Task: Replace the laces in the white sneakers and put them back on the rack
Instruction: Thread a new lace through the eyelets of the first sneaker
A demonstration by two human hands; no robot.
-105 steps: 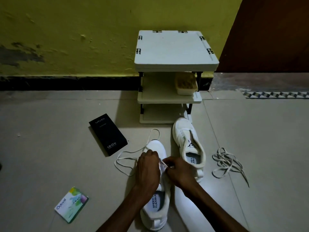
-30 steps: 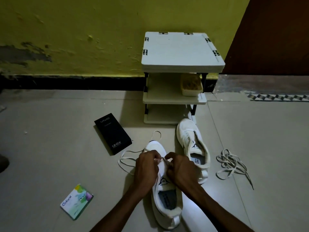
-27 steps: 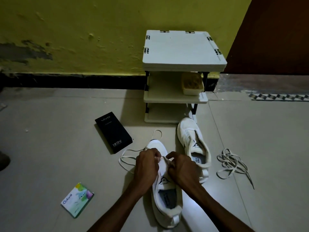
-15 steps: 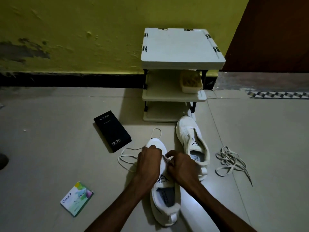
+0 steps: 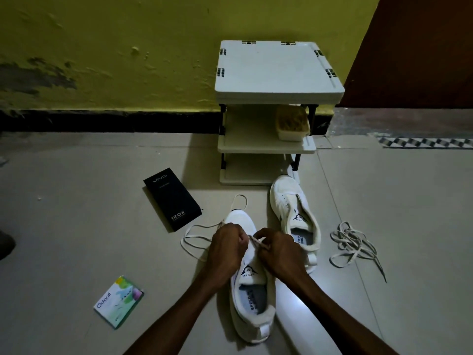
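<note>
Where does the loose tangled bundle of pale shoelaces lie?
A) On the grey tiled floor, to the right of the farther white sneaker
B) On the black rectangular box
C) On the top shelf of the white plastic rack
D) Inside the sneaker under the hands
A: the tangled bundle of pale shoelaces lies on the grey tiled floor, to the right of the farther white sneaker and apart from it.

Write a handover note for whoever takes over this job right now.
Left hand and right hand both pinch the thin white lace over the near white low-top sneaker on the floor.
The second white sneaker lies beside it, unlaced; a tangled pile of pale laces lies to its right.
The white plastic three-shelf rack holds neither sneaker.
Done: neither laced. Remaining: lace both, rack them.
</note>
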